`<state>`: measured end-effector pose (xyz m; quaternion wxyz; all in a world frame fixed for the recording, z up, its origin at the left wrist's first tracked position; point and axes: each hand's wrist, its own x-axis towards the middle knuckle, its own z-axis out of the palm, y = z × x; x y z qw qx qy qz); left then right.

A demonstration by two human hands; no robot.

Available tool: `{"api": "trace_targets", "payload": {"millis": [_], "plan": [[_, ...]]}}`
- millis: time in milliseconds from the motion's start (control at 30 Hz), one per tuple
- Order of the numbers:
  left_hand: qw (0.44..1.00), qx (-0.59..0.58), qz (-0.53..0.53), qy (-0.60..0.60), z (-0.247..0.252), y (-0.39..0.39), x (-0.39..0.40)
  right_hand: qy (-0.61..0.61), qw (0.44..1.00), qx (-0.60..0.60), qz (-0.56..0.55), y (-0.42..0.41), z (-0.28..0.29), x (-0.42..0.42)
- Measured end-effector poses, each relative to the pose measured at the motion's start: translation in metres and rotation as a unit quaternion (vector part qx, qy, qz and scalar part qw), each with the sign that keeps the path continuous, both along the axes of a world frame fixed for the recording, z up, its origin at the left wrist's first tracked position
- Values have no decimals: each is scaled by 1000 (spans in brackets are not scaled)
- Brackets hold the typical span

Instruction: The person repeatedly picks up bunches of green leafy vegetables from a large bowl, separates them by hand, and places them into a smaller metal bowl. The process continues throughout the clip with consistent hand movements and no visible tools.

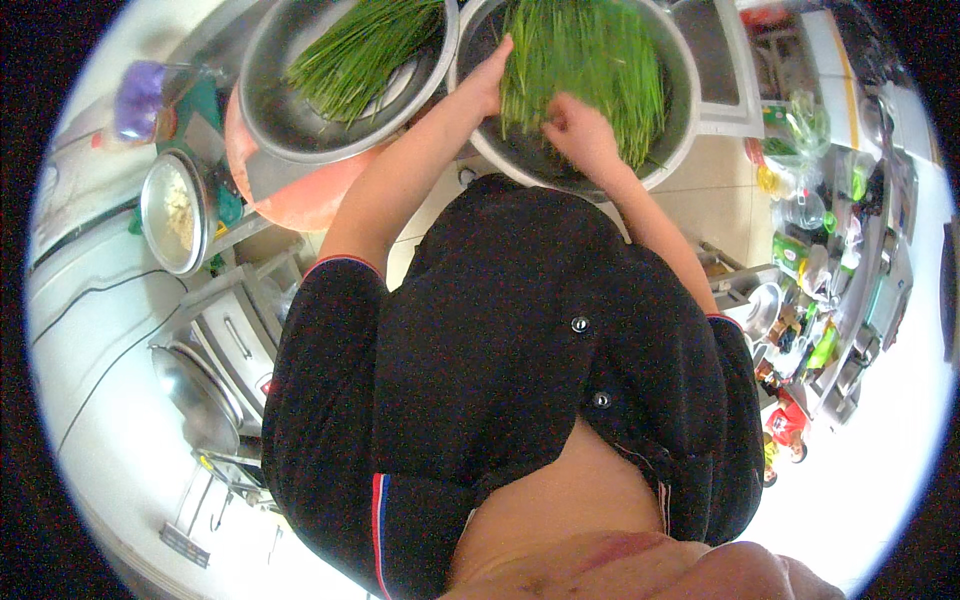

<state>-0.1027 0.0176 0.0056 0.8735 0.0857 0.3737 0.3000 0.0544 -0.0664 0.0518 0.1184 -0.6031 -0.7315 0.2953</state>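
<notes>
A large bunch of long green chive-like leaves (585, 60) lies over a round metal basin (686, 67) before me, partly blurred. My left hand (491, 79) holds the bunch at its left edge, the fingers hidden under the leaves. Curled at the lower ends of the bunch are the fingers of my right hand (581, 131); blur hides whether they pinch any leaves. To the left, a second metal basin (277, 124) contains another bunch of the same greens (367, 67).
Under the left basin is an orange-pink round surface (300, 195). A metal bowl (154, 217) with pale chopped food stands further left. Right of me are a grey plastic frame (731, 120) and shelves crowded with bottles and bags (814, 210). Other people (787, 424) are at far right.
</notes>
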Motion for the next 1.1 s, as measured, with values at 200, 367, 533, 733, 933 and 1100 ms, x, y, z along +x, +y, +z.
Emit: {"api": "trace_targets", "payload": {"millis": [200,367,533,733,933,1100], "plan": [[1000,12,5,5,9,-2,0,-104,991,72,47,-4,-2,-6],[1000,8,-10,16,17,-3,1,-138,987,60,49,1,-10,-5],[1000,17,1,4,16,-3,-1,81,996,7,-23,15,1,11],[1000,-16,-6,-5,24,-4,-3,273,915,-133,-267,21,-3,23],[999,15,-18,-23,13,-2,-1,131,989,71,-24,-7,-13,27],[999,-23,-25,-28,-12,1,-2,146,983,17,-107,-13,-7,34]]}}
